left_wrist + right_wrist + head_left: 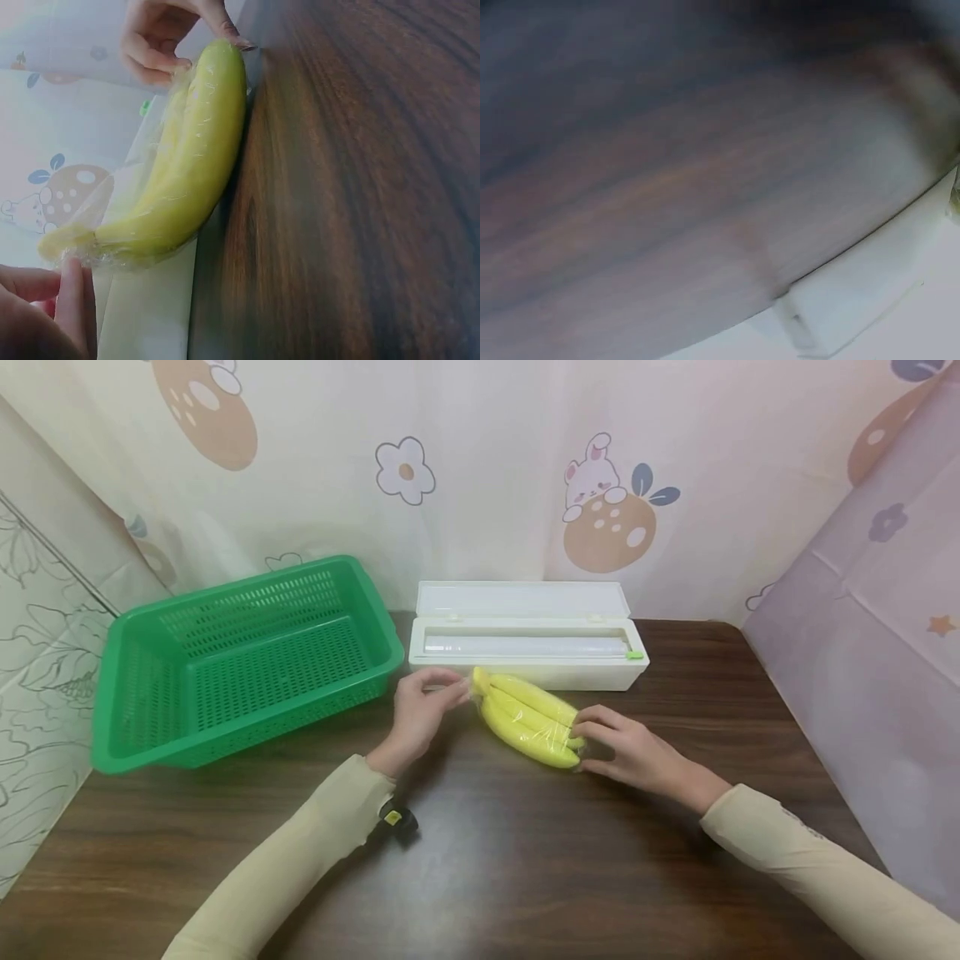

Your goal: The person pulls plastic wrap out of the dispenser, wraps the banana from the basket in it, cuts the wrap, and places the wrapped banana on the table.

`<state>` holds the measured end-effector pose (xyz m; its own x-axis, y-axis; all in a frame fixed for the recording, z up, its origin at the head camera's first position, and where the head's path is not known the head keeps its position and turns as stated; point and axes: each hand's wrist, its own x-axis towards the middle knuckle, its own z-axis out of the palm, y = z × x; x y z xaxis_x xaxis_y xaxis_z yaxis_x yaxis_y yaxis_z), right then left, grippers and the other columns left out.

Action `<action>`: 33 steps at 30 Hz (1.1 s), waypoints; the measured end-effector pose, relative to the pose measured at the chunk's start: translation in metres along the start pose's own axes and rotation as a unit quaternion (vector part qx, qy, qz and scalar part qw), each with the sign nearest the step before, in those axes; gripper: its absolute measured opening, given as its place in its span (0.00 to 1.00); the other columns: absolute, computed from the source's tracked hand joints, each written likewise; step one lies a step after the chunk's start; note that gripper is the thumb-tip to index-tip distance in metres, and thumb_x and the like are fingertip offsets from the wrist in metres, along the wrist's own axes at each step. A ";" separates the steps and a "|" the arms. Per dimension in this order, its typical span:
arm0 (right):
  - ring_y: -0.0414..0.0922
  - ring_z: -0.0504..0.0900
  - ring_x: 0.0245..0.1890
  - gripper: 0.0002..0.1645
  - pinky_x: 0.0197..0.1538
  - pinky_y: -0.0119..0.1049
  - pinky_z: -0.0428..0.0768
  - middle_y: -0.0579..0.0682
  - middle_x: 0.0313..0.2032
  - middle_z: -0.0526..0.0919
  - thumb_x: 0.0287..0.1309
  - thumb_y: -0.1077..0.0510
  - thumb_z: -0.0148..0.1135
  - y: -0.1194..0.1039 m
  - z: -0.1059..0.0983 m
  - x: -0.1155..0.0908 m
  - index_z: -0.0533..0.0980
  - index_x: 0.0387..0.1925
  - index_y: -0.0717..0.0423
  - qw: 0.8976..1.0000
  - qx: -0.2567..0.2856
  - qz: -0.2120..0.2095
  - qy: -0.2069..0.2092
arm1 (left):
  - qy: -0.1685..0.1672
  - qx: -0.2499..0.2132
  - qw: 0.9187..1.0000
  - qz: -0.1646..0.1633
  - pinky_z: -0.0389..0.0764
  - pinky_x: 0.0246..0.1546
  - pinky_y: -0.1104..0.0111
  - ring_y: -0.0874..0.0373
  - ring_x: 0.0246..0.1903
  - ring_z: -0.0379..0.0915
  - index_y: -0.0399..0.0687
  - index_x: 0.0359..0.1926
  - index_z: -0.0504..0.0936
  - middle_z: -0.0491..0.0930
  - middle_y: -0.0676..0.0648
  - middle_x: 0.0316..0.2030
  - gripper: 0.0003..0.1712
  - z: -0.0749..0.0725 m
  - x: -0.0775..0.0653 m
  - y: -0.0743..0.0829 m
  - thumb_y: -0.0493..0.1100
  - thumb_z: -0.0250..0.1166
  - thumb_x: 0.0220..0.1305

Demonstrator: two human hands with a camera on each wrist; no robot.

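A bunch of yellow bananas (pixel 525 718), wrapped in clear cling film, lies between my two hands in the head view. My left hand (pixel 426 710) is at the stem end, pinching the film there between thumb and fingers. At the tips of the bananas (pixel 187 157), my right hand (pixel 626 747) holds the wrapped end, its thumb and fingers on either side, as the left wrist view also shows. Just behind the bunch stands a white cling film box (pixel 525 677), lid up, with a roll of film (pixel 517 646) inside. The right wrist view is blurred and shows no hand clearly.
A green plastic basket (pixel 247 739) with perforated walls stands at the left of the dark wooden table (pixel 480 877). A small green slider (pixel 634 655) sits at the right end of the box. Patterned curtains (pixel 487 468) hang behind the table and at its right side.
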<state>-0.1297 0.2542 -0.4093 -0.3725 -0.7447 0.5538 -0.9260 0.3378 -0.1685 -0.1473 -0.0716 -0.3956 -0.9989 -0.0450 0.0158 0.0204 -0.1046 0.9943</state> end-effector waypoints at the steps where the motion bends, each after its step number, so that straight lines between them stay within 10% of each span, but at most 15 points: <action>1: 0.48 0.83 0.45 0.15 0.55 0.25 0.81 0.55 0.47 0.82 0.62 0.57 0.77 -0.001 0.001 0.000 0.82 0.45 0.60 1.000 -0.007 -0.016 0.003 | 0.006 0.005 1.000 -0.001 0.89 0.42 0.71 0.65 0.31 0.86 0.25 0.45 0.85 0.85 0.37 0.42 0.10 0.001 0.000 0.000 0.27 0.71 0.65; 4: 0.48 0.85 0.44 0.19 0.53 0.29 0.83 0.54 0.45 0.84 0.80 0.51 0.54 -0.005 0.002 -0.001 0.84 0.42 0.61 0.999 -0.024 -0.041 0.012 | 0.021 0.018 1.000 -0.001 0.89 0.41 0.72 0.65 0.31 0.86 0.25 0.45 0.86 0.86 0.34 0.44 0.10 0.003 -0.002 0.001 0.27 0.71 0.64; 16: 0.48 0.88 0.41 0.22 0.49 0.34 0.88 0.55 0.41 0.88 0.82 0.63 0.47 -0.059 0.006 0.005 0.87 0.42 0.66 0.993 -0.060 -0.092 0.038 | 0.008 0.148 0.988 0.054 0.88 0.54 0.58 0.47 0.50 0.88 0.37 0.53 0.89 0.90 0.40 0.50 0.16 0.003 -0.022 -0.001 0.43 0.72 0.70; 24: 0.43 0.85 0.37 0.18 0.43 0.30 0.87 0.52 0.39 0.86 0.79 0.70 0.46 -0.117 0.026 0.028 0.85 0.47 0.68 0.980 -0.091 -0.176 0.020 | -0.043 0.168 0.982 0.078 0.87 0.55 0.58 0.46 0.53 0.87 0.37 0.55 0.88 0.89 0.40 0.51 0.16 0.012 -0.037 -0.011 0.37 0.72 0.68; 33: 0.39 0.79 0.36 0.26 0.39 0.26 0.82 0.47 0.37 0.83 0.79 0.72 0.37 -0.152 0.039 0.048 0.85 0.42 0.62 0.973 -0.170 -0.154 -0.021 | -0.080 0.216 0.969 0.095 0.85 0.59 0.55 0.46 0.58 0.85 0.36 0.60 0.85 0.87 0.39 0.55 0.18 0.016 -0.053 -0.012 0.36 0.67 0.72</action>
<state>-0.0095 0.1452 -0.3888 -0.0885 -0.8617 0.4997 -0.9231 0.2595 0.2840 -0.0949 -0.0519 -0.4065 -0.9734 0.1349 0.1852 0.2195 0.3169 0.9227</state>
